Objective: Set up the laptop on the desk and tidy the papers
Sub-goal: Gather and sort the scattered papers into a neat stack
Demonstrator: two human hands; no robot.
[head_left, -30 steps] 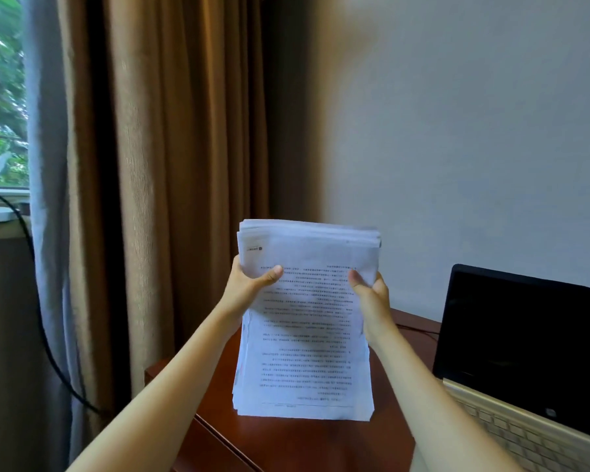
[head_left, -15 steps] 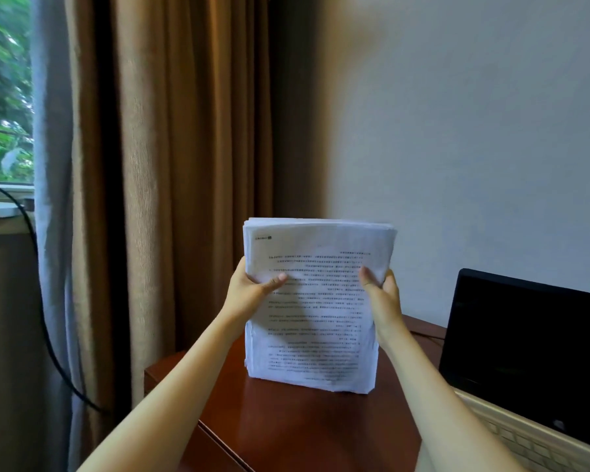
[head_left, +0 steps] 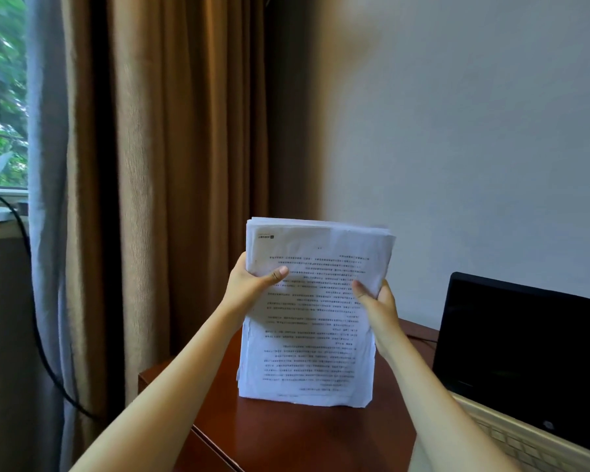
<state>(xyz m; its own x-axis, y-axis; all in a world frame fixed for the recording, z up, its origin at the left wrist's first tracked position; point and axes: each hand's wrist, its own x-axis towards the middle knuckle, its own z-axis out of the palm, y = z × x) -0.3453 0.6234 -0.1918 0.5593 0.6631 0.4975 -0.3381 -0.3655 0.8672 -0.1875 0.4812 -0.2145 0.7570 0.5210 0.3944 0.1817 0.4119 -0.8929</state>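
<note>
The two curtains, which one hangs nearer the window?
The grey-blue curtain, hanging right beside the window; the tan-brown curtain hangs toward the wall.

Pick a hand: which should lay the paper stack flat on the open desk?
Left. Both hands grip the upright paper stack, but the left hand sits over the bare desk by the curtain. The right hand is next to the open laptop, so it probably has less room.

Stood upright on the surface (head_left: 286, 434), the paper stack (head_left: 310, 335), clamped at both side edges by the left hand (head_left: 249, 287) and right hand (head_left: 380, 304). Left bare wood open in front. Blocked on the right by the open laptop (head_left: 525, 362), behind by curtain (head_left: 171, 165) and wall (head_left: 457, 131).
</note>
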